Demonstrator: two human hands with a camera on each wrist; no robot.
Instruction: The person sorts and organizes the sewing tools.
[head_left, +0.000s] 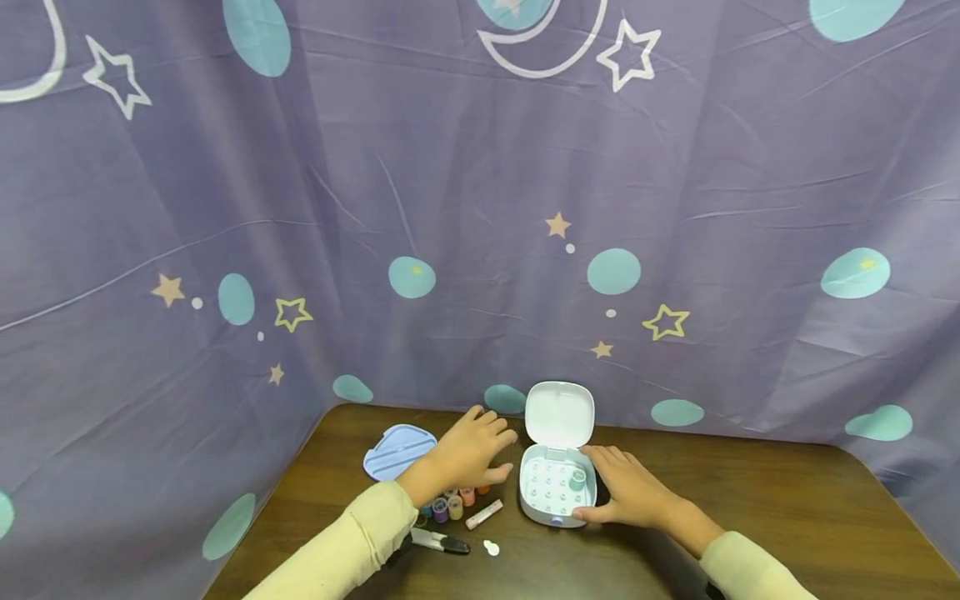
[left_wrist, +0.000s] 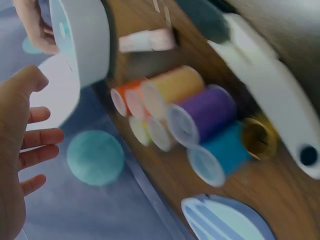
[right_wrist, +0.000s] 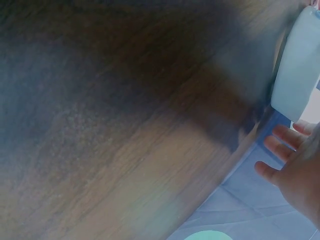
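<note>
A white sewing box (head_left: 551,520) stands on the table with its lid (head_left: 559,414) raised at the back. Rows of small pegs fill its inside, and one teal thread spool (head_left: 577,480) sits on the right. My right hand (head_left: 633,492) spans the box's right side, thumb at the front rim and fingers near the back corner. Left of the box, my left hand (head_left: 468,450) hovers with fingers spread and nothing in it. Below that hand are several thread spools, among them a purple spool (left_wrist: 202,114), a blue spool (left_wrist: 220,157) and an orange spool (left_wrist: 124,97).
A light blue tray (head_left: 397,450) with divided slots lies at the back left. In front of the spools are a white tool with a black end (head_left: 438,542), a pink-and-white tube (head_left: 484,514) and a small flat white piece (head_left: 491,547). A patterned curtain (head_left: 480,333) hangs behind the table.
</note>
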